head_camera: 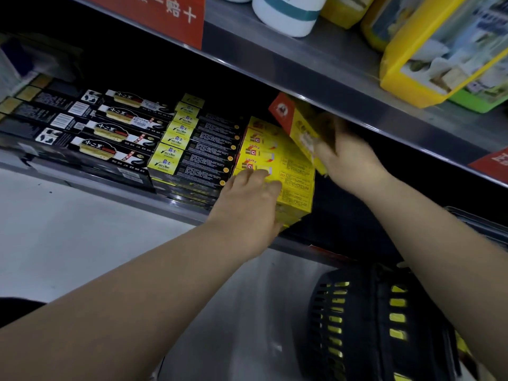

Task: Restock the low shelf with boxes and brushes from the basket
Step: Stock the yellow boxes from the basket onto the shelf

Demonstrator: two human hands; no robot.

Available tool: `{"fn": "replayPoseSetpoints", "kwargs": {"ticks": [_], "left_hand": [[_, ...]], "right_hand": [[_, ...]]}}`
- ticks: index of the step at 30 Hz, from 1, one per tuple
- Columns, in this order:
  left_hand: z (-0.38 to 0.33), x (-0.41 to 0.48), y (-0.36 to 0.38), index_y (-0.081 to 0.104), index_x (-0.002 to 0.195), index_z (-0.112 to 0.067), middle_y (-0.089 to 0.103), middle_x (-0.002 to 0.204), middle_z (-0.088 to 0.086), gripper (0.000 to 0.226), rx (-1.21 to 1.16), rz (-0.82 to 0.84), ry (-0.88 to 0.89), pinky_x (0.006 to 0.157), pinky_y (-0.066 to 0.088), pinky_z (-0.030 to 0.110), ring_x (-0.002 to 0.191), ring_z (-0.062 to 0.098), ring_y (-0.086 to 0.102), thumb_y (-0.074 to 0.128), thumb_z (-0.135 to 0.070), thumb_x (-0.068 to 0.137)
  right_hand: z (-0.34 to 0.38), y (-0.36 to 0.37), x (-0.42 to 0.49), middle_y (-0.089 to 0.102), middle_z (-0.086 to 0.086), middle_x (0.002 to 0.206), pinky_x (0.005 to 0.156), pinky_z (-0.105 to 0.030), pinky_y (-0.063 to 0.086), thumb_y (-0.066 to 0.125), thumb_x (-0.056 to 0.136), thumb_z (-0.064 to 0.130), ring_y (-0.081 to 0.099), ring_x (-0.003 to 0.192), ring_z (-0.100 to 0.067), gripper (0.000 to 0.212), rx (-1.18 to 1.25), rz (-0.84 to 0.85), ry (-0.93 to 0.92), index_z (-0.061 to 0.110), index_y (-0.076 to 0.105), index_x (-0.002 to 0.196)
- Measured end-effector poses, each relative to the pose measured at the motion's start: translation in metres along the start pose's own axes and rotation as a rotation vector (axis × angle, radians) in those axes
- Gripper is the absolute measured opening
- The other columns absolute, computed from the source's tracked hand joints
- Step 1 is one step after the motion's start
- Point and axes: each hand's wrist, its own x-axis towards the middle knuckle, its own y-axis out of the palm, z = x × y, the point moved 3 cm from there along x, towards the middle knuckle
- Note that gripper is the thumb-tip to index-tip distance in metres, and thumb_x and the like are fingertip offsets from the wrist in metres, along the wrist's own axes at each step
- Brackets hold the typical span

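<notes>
The long yellow cardboard box with a red end point(295, 125) is in my right hand point(349, 158), which grips its near end with curled fingers, though the hand is blurred. The box is tilted, red end up and toward the back, just under the front lip of the grey metal upper shelf point(302, 70) and above the stack of yellow cardboard boxes point(275, 158). That stack lies on the low shelf point(96, 185), at the right end of the row.

My left hand point(247, 204) holds the stack's near end, fingers laid over the top box and thumb down at the front corner. Just left of the stack, touching it, sit stacked black-and-yellow boxes point(192, 149); beyond them lie black boxes with white and gold print point(110, 133).

The black plastic slotted basket point(365, 320) stands on the pale floor point(55, 243) below my right forearm, with yellow showing through its slots. On the upper shelf stand a white bottle with a teal band point(288, 15) and yellow-framed packs point(439, 50), and a red sign with white characters point(165, 15) hangs on its edge.
</notes>
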Motion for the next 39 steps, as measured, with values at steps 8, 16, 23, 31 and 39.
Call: {"fn": "replayPoseSetpoints", "kwargs": {"ticks": [8,16,23,31,39], "left_hand": [[0.007,-0.002,0.017,-0.002,0.15,-0.027,-0.018,0.158,0.007,0.075,0.209,0.263,-0.005,0.115,-0.004,0.049,0.144,0.033,-0.014,0.046,-0.041,0.094],[0.002,-0.001,0.015,-0.007,0.15,-0.026,-0.022,0.156,0.01,0.077,0.219,0.308,-0.024,0.115,-0.005,0.047,0.143,0.036,-0.017,0.046,-0.032,0.095],[-0.003,0.0,0.011,0.0,0.151,-0.025,-0.015,0.158,0.01,0.073,0.233,0.297,-0.035,0.116,-0.002,0.047,0.145,0.035,-0.011,0.046,-0.036,0.095],[-0.071,-0.004,-0.018,0.042,0.135,-0.018,0.049,0.133,0.007,0.049,-0.059,0.017,0.093,0.103,0.034,0.037,0.122,0.028,0.045,0.052,-0.035,0.09],[-0.186,-0.036,-0.016,0.053,0.121,-0.021,0.06,0.117,-0.001,0.034,-0.107,-0.067,0.475,0.094,0.039,0.034,0.111,0.02,0.05,0.049,-0.037,0.092]], "right_hand": [[-0.01,0.033,0.08,0.033,-0.008,0.149,0.113,-0.03,0.023,0.037,0.101,0.025,0.032,0.135,-0.024,0.044,0.096,0.029,0.047,0.018,0.031,0.144],[-0.009,0.063,0.088,0.017,-0.009,0.156,0.104,-0.019,0.023,0.031,0.103,0.025,0.02,0.142,-0.023,0.048,0.189,0.193,0.01,0.023,0.02,0.149],[-0.008,0.051,0.069,0.001,-0.01,0.159,0.113,-0.028,0.014,0.039,0.1,0.031,0.01,0.145,-0.026,0.06,0.044,0.225,0.026,0.026,0.006,0.151],[-0.02,-0.034,-0.048,0.064,-0.002,0.11,0.085,-0.023,0.045,0.061,0.088,0.019,0.06,0.099,-0.017,0.019,0.168,0.138,-0.092,0.017,0.064,0.107],[-0.101,-0.095,-0.18,0.069,-0.003,0.083,0.081,-0.038,0.051,0.06,0.087,0.008,0.064,0.084,-0.027,0.018,0.435,0.019,0.054,0.024,0.065,0.083]]}}
